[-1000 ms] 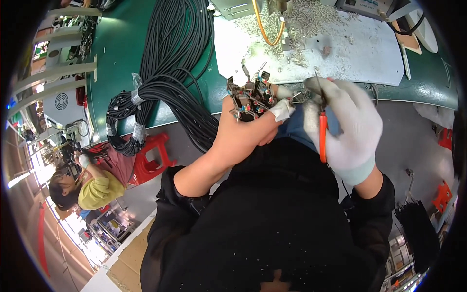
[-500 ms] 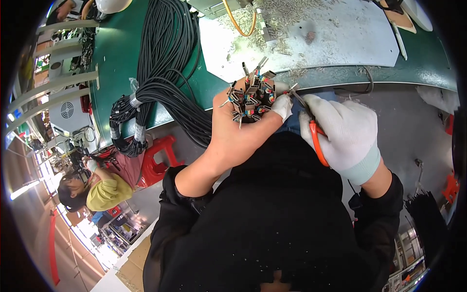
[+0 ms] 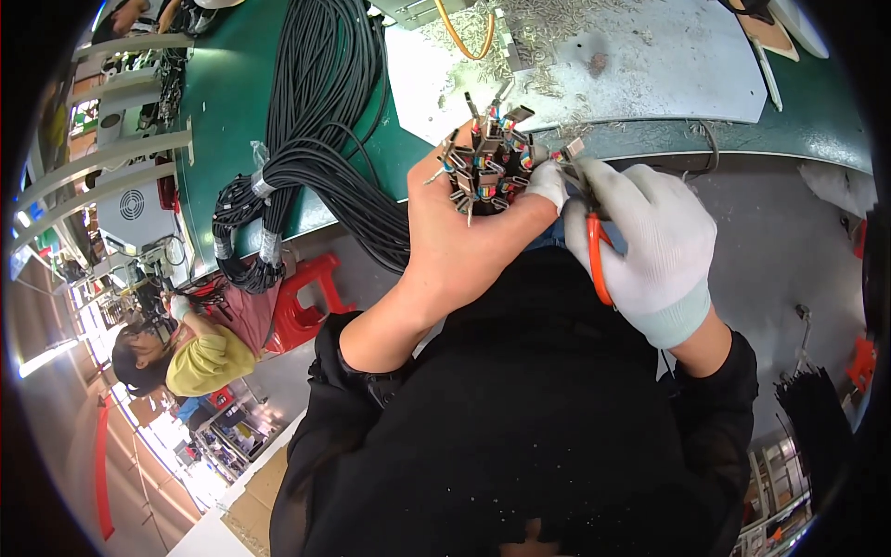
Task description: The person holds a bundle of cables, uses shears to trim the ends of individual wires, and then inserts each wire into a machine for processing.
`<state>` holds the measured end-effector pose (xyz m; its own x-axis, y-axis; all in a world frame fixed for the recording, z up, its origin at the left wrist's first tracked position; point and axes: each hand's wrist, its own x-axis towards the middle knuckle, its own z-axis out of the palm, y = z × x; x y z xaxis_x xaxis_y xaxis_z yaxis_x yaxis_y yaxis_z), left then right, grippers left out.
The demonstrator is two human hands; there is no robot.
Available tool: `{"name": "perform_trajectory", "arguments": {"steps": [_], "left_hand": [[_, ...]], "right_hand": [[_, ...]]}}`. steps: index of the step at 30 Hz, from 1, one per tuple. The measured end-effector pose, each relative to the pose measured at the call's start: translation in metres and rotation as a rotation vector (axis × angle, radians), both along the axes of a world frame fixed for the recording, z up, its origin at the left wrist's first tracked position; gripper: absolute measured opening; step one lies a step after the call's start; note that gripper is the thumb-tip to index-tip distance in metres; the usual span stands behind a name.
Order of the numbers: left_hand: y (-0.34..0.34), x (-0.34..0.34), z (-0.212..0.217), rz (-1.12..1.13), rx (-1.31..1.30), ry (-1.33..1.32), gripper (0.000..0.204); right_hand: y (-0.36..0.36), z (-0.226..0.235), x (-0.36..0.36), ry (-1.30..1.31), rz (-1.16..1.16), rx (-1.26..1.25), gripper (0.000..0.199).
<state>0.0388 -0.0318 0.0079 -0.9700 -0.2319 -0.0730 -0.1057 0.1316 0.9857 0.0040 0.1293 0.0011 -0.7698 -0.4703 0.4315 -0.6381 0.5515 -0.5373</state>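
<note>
My left hand [image 3: 459,246], bare except for a white covering on the thumb tip, is closed round a bundle of black cables. Their metal connector ends [image 3: 487,153], with coloured wires showing, fan out above the fist. The cable bundle [image 3: 348,209] trails left from the hand onto the table. My right hand [image 3: 654,241], in a white glove, is closed on orange-handled pliers [image 3: 596,251]. The jaws are mostly hidden by the gloved fingers. They are close to the left thumb, near one connector [image 3: 571,148] that sticks out to the right of the bunch.
A green table [image 3: 232,102] bears more coiled black cable [image 3: 320,56]. A white board [image 3: 650,65] is strewn with small metal bits, beside a machine with a yellow tube [image 3: 464,42]. A person in a yellow top [image 3: 213,362] sits at left near a red stool [image 3: 311,292].
The right hand and pliers have shifted slightly left, closer to the bundle. One connector now stands out to the right by the fingers. The left hand has barely moved.
</note>
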Motion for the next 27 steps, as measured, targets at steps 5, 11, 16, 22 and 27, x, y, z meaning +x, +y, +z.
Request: {"name": "perform_trajectory", "arguments": {"steps": [5, 11, 16, 22, 27], "left_hand": [[0.0016, 0.0002, 0.0046, 0.009, 0.021, -0.042, 0.018], [0.0003, -0.0039, 0.0043, 0.015, 0.046, 0.018, 0.019], [-0.0031, -0.0018, 0.0024, -0.006, -0.012, 0.006, 0.018], [-0.0034, -0.0035, 0.0042, 0.007, 0.025, -0.047, 0.016], [-0.0009, -0.0032, 0.0048, 0.016, 0.0, -0.018, 0.014]], "right_hand": [[-0.0017, -0.0025, 0.005, -0.116, 0.042, -0.015, 0.018], [-0.003, 0.0014, 0.0072, -0.484, 0.113, -0.3, 0.014], [-0.0043, -0.0003, 0.0074, -0.554, 0.121, -0.336, 0.015], [-0.0042, -0.0011, 0.0072, -0.37, 0.109, -0.228, 0.016], [-0.0074, -0.0056, 0.0066, -0.385, 0.096, -0.267, 0.018]]}}
